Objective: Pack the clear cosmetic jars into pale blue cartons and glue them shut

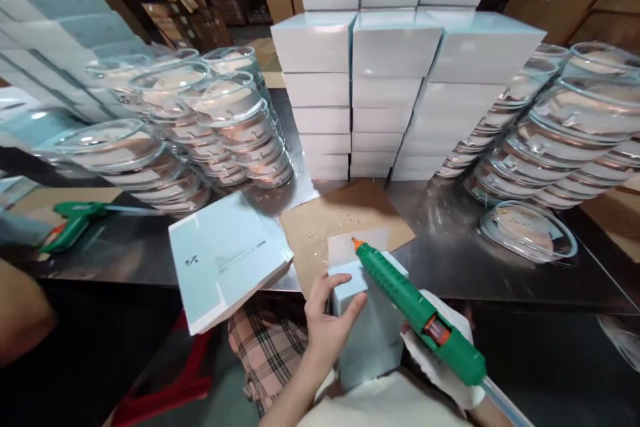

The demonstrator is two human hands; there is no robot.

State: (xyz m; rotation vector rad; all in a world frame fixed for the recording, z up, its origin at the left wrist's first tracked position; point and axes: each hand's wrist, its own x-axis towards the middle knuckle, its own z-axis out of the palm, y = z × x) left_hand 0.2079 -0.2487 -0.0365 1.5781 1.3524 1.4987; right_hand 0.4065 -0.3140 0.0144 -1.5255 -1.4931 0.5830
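Note:
My left hand (pixel 323 317) grips the near end of a pale blue box (pixel 373 340), with thumb and fingers bent round its corner. The box is tilted against the table edge, close to my body. In a white glove, my right hand (pixel 440 363) is closed round a green hot glue gun (pixel 415 300). Its orange nozzle points away from me, over the far end of the box and a white patch on a cardboard sheet (pixel 345 213). Left of my hands, another pale blue box (pixel 227 260) with a handwritten mark lies partly over the table edge.
Stacked white-blue boxes (pixel 385 87) stand at the back centre. Clear round containers are piled to the left (pixel 235 127) and right (pixel 575 120). A second green glue gun (pixel 75 223) lies at left, near another person's arm (pixel 23 310). One flat clear container (pixel 527 230) lies at right.

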